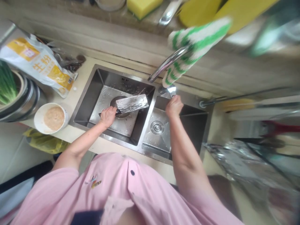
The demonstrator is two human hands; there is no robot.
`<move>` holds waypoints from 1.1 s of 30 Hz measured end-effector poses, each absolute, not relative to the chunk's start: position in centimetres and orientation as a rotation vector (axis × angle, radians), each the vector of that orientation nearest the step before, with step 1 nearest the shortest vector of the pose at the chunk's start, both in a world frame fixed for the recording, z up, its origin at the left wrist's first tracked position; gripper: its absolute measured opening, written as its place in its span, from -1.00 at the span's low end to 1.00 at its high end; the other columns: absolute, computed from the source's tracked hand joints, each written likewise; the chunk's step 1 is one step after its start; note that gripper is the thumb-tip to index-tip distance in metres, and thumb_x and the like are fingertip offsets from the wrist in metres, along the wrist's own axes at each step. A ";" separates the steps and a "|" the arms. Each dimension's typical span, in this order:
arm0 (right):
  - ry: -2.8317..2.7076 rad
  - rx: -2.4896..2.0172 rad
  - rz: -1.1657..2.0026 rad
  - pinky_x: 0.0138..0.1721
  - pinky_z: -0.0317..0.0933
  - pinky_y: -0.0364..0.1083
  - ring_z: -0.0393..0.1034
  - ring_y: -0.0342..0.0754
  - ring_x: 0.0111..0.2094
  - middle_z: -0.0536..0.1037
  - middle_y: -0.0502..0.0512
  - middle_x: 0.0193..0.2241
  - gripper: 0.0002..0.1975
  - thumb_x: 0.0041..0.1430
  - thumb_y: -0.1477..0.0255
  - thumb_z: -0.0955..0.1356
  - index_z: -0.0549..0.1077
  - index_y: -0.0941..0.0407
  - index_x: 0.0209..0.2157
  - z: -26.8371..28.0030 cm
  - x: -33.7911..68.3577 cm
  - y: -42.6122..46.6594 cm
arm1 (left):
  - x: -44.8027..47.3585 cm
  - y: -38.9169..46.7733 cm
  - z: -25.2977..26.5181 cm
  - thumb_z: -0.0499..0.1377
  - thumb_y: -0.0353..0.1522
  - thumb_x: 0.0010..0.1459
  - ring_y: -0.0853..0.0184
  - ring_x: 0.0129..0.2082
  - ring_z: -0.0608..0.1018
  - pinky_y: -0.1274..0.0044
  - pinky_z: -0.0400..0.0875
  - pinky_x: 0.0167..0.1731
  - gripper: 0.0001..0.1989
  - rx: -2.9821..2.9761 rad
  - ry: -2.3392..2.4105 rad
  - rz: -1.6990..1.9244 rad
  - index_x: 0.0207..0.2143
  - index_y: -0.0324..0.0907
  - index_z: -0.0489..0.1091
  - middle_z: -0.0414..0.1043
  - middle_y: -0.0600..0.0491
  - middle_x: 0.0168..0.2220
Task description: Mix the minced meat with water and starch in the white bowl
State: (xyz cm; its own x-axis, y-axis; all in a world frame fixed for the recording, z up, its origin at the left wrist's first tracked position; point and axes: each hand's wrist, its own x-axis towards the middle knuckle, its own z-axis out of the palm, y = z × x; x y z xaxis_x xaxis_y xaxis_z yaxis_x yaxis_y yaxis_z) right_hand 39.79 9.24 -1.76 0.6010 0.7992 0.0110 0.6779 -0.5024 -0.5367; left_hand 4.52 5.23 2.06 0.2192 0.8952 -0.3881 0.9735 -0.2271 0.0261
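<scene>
My left hand (109, 117) is closed around the dark handle of a cleaver (132, 103). The wide blade looks wet and lies over the left basin of the steel double sink (148, 123), pointing right. At the back of the sink, my right hand (174, 106) is closed on the faucet lever (172, 90), just below the spout's base. The curved faucet spout (167, 62) leans toward the left basin, and a green-and-white striped cloth (199, 40) hangs over it. Water drops dot the left basin's floor; whether water is running I cannot tell.
Left of the sink stand a white bowl (39, 117) of pale brown paste, a starch bag (44, 62) and stacked pots with green scallions (7, 84). A yellow sponge (142, 7) sits on the ledge above. Blurred utensils and plastic wrapping (234, 162) crowd the right counter.
</scene>
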 end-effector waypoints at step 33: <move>-2.446 -1.699 0.481 0.55 -0.16 0.46 -0.11 0.29 0.65 0.03 0.49 0.62 -0.24 0.39 0.67 0.18 0.18 0.27 0.58 -1.5 24.8 5.8 | -0.4 1.9 3.3 0.11 -0.48 0.47 -0.05 0.08 0.71 0.27 0.56 0.07 -0.70 2.058 1.949 -0.386 0.05 -0.22 0.63 0.64 -0.27 0.08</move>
State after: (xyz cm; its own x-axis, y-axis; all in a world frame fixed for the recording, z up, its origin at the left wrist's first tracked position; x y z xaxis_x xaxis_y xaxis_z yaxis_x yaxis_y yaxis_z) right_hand 24.77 5.80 -1.53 -0.3605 0.9295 -0.0781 0.8898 0.3176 -0.3276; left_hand -0.40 1.87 3.28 0.0544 0.9238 -0.3791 0.9985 -0.0508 0.0195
